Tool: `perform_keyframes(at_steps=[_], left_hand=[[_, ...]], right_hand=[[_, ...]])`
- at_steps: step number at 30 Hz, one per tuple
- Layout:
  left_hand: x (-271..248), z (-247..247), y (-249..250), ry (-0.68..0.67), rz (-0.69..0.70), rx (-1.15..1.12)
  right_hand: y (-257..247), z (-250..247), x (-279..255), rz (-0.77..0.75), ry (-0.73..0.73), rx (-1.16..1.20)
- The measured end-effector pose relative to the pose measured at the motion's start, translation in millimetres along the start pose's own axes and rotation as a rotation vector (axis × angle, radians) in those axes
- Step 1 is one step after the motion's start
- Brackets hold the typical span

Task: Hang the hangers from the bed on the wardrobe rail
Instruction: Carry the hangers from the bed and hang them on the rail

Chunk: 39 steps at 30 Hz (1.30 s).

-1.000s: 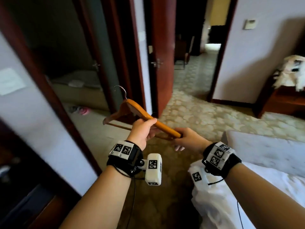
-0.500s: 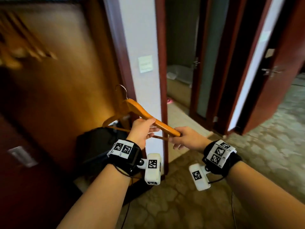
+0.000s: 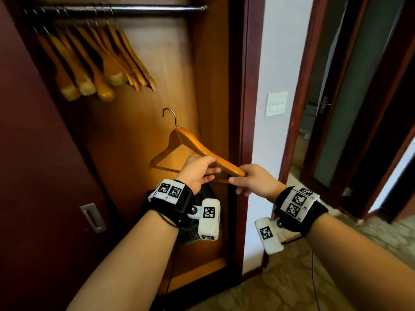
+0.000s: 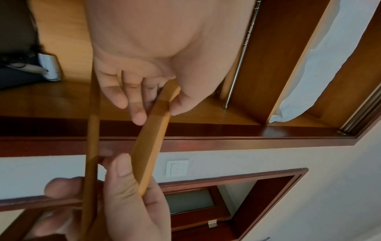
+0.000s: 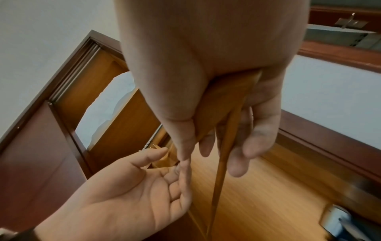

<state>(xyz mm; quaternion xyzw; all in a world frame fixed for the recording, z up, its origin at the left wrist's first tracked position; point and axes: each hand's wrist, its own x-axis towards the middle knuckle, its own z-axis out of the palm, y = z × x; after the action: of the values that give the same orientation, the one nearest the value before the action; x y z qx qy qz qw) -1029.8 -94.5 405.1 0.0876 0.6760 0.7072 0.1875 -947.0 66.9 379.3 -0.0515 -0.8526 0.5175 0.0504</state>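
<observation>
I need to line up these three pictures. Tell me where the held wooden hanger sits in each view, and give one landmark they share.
Head: the wooden hanger is at centre, below the rail, hook up.
Left wrist: the hanger runs down the middle, from upper centre to lower left.
Right wrist: the hanger is at centre, its bar running downward.
Shared landmark: the wardrobe rail.

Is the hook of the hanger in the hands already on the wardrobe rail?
No. The hook of the held hanger points up in free air, well below the rail.
</observation>
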Motion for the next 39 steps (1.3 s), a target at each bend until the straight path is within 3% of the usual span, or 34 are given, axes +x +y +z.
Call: perform_keyframes(at_steps=[10,19,28,33,36,39], left_hand=[[69,-28,67,-0.155,0.106,0.161],[118,-33,127,-0.088,0.345,0.342],[177,-62,206,0.117,0.626,0.663],[205,-95,230,0.409,0.760,0.842],[218,-112,238,0.613,0.741,0.997],[228,-123,241,0.701,0.664,1.098]], right_hand=[[-52,9,76,0.000,0.165,0.136],[-103,-12,159,-0.094,0.211,0.220],[-167,-29,263,-0.215,0.202,0.261],[-190,-30,315,-0.251,0.165,0.268],[-197,-28,338,-0.268,0.134,0.288],[-204,-23,357,-0.287,0.092,0.267]])
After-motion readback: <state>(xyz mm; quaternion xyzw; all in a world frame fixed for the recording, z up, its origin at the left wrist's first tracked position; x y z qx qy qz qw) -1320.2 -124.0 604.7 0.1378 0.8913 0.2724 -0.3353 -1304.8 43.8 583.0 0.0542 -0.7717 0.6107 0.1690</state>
